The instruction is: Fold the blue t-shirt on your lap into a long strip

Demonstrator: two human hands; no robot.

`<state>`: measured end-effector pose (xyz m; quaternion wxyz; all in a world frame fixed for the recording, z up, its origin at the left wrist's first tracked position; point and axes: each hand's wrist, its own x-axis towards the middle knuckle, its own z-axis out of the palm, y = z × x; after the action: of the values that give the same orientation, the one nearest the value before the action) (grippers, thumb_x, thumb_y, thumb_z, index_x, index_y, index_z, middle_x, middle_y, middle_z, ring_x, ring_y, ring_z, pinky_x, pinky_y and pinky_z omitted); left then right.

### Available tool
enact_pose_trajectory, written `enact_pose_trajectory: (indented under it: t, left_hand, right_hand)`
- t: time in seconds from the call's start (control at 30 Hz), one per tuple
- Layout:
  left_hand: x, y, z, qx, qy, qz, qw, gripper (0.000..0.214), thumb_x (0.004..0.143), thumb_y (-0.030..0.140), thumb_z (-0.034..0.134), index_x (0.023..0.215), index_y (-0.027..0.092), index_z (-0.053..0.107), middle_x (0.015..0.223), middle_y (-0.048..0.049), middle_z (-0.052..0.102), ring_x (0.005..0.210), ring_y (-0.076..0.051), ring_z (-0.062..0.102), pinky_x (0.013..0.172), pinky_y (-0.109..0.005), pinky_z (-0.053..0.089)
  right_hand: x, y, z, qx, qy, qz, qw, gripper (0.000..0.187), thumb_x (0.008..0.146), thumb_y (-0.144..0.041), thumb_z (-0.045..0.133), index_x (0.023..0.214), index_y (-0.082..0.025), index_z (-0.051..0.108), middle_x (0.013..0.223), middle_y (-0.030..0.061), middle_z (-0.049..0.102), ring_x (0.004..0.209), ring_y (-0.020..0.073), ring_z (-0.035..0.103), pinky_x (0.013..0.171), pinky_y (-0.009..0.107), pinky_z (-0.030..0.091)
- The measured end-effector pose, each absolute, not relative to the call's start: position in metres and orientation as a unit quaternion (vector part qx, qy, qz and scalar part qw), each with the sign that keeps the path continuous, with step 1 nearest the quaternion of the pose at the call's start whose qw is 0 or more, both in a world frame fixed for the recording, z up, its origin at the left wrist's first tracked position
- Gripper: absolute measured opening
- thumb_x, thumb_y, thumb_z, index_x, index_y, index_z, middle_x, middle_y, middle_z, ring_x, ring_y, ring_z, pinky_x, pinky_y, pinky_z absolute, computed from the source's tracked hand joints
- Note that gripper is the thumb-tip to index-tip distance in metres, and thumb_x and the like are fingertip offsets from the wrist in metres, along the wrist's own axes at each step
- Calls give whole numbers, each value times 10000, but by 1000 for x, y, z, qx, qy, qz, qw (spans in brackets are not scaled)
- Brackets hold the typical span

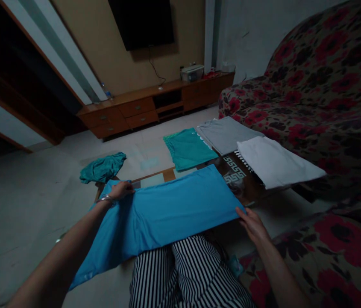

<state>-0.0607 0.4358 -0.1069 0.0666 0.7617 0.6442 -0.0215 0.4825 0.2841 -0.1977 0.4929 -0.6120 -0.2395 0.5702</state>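
A blue cloth garment (pixel 180 205) lies spread across the low table and over my knees, its left part draping down toward the floor. My left hand (pixel 121 191), with bangles at the wrist, pinches the garment's far edge near its left side. At the right end my right hand (pixel 252 221) grips the near corner between thumb and fingers. Beyond the blue cloth is a folded green shirt (pixel 189 149) with white print. A crumpled teal cloth (pixel 103 167) rests at the table's far left corner.
Folded grey cloth (pixel 228 133) and white cloth (pixel 278 161) lie at the table's right end. The table (pixel 247 188) shows a patterned top. A floral-covered sofa (pixel 311 94) stands on the right. Along the far wall runs a wooden TV cabinet (pixel 138 111) below a television (pixel 143 23).
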Motion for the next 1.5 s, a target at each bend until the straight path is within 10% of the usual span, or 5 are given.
enact_pose_trajectory:
  t: [0.2,0.47,0.83,1.2,1.5]
  left_hand:
    - [-40,416,-117,729,683,-34,18,323,834,420,551,1023,171,632,1116,-138,588,1063,-290,501,855,-400,380]
    - [-59,333,-123,677,720,135,-69,474,919,422,398,1331,189,429,1392,-134,424,1283,-270,374,1032,-434,329]
    - [-108,251,-153,625,780,16,-37,552,931,475,292,1429,243,346,1521,-72,283,1400,-275,218,1090,-552,201]
    - [-119,258,-155,626,779,15,-37,563,921,510,316,1428,268,361,1522,-58,280,1409,-278,192,1080,-532,195]
    - [-121,245,-146,621,769,144,48,520,932,439,343,1392,206,411,1497,-88,332,1390,-230,247,1124,-455,210]
  right_hand:
    - [512,283,-222,-710,-262,408,511,558,569,-607,712,866,-150,591,655,0,598,522,137,533,498,268,451]
    - [528,315,-187,-718,-561,72,406,420,819,-475,461,997,-136,635,936,150,641,756,234,595,711,361,465]
    - [432,488,-166,-724,-668,56,159,412,814,-445,580,1056,-123,667,1029,194,634,966,290,556,785,380,396]
    - [418,481,-164,-724,-654,-72,207,439,889,-388,471,1154,-58,588,1104,271,574,1078,359,493,845,484,370]
    - [437,458,-215,-498,-844,1,198,472,880,-423,361,1183,-132,577,1300,160,523,1252,305,417,1001,480,342]
